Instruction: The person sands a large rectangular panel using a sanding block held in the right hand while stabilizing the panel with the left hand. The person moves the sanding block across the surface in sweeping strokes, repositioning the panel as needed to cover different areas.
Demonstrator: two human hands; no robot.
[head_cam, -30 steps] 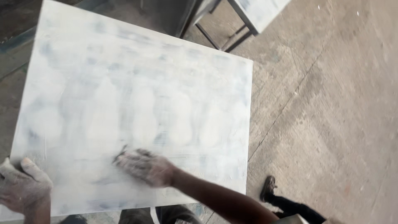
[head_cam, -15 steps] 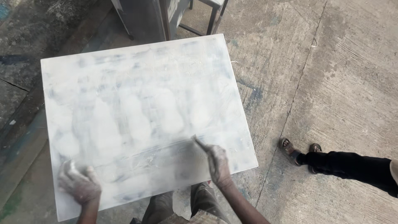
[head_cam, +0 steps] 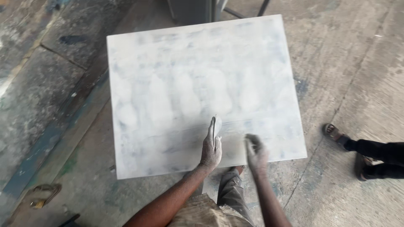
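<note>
A large white, dust-smeared flat panel (head_cam: 176, 84) lies below me on a stand. My left hand (head_cam: 210, 151), coated in white dust, rests on the panel's near edge and grips a thin worn sheet of sandpaper (head_cam: 216, 126) that stands up between thumb and fingers. My right hand (head_cam: 256, 152), also dusty, is just to its right on the panel's near part. It holds nothing, its fingers are loosely bent, and it looks blurred. My knee and trousers (head_cam: 229, 191) show under the panel's edge.
Another person's legs in dark trousers with sandalled feet (head_cam: 336, 132) stand on the concrete floor to the right of the panel. A loose sandal (head_cam: 40, 195) lies at lower left. A grey metal frame (head_cam: 189, 10) stands beyond the far edge.
The sandpaper was in my right hand; now my left hand holds it. My left hand moved from the panel's left corner to the middle of the near edge. The view shifted left.
</note>
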